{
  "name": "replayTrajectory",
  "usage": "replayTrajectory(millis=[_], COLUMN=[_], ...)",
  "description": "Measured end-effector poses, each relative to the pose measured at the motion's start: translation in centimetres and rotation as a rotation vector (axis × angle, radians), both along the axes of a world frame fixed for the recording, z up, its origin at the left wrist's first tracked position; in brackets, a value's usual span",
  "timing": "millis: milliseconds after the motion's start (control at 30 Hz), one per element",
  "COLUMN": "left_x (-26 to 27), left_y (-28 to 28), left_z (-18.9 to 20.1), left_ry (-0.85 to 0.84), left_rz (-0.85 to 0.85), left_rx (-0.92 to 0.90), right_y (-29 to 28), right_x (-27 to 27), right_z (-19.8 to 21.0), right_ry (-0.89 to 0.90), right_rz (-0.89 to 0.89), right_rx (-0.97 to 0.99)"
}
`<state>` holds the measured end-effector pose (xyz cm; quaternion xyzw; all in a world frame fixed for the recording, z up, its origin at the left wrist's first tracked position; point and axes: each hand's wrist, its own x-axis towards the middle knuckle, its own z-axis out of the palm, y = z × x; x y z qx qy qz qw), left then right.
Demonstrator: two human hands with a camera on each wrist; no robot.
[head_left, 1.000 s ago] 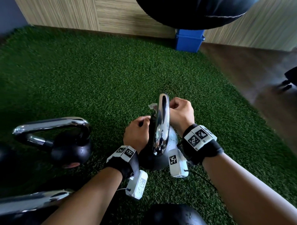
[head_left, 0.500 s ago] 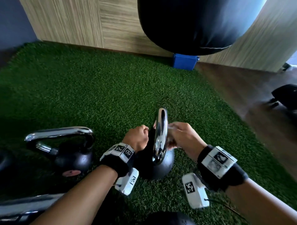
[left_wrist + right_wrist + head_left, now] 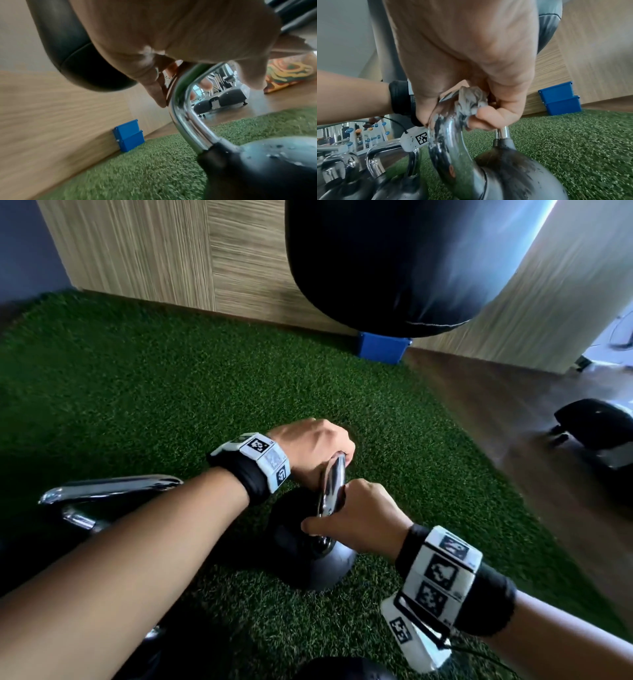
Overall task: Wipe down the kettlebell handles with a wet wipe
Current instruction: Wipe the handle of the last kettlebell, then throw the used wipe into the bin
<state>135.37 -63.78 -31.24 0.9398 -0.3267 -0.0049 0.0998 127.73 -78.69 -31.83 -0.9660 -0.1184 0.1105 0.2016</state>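
Observation:
A black kettlebell (image 3: 325, 570) stands on the green turf with its chrome handle (image 3: 331, 491) running away from me. My left hand (image 3: 315, 446) grips the handle's far top corner, fingers curled over the chrome (image 3: 185, 115). My right hand (image 3: 356, 518) holds the near end of the handle. In the right wrist view its thumb and fingers pinch a crumpled grey wet wipe (image 3: 471, 100) against the chrome bend (image 3: 447, 142). The wipe is hidden under the hand in the head view. Water drops lie on the kettlebell's body (image 3: 274, 155).
A second chrome-handled kettlebell (image 3: 113, 491) sits to the left under my left forearm, with more at the bottom edge (image 3: 342, 671). A black punching bag (image 3: 394, 261) hangs ahead above a blue box (image 3: 382, 347). Wooden floor and a black machine base (image 3: 592, 426) lie to the right.
My left hand has gone from the handle's left side to its far top corner. My right hand has slid with the wipe from the far right side to the near end.

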Motion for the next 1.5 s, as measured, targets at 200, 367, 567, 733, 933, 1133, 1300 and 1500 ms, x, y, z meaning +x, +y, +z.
replayTrajectory(millis=[200, 367, 567, 733, 933, 1133, 1300, 1500], left_x=[-0.4, -1.9, -4.5, -6.4, -6.3, -8.0, -12.4, -17.0], left_y=[-0.1, -0.3, -0.2, -0.8, -1.3, -1.2, -1.2, -2.6], left_z=[-0.7, -1.4, -0.9, -0.8, -0.9, 3.2, 10.8, 25.3], left_ry=[-0.053, -0.16, -0.172, -0.182, -0.173, 0.194, 0.352, 0.53], left_rz=[0.146, 0.374, 0.496, 0.607, 0.651, 0.686, 0.75, 0.798], left_rx=[-0.04, -0.041, 0.064, 0.244, 0.294, 0.167, 0.01, -0.11], right_y=[-2.2, -5.6, -6.9, -6.7, -5.5, -4.3, -5.9, -8.9], right_x=[1.1, 2.3, 3.1, 4.7, 5.8, 3.5, -0.6, -4.2], right_z=[-0.3, 0.7, 0.4, -0.3, -1.2, 3.0, 10.8, 27.5], right_ry=[0.04, 0.004, -0.253, -0.33, -0.317, -0.139, 0.094, 0.292], right_rz=[0.055, 0.103, 0.158, 0.147, 0.056, 0.002, -0.163, -0.276], right_rx=[0.071, 0.099, -0.119, -0.151, -0.164, -0.225, -0.19, -0.114])
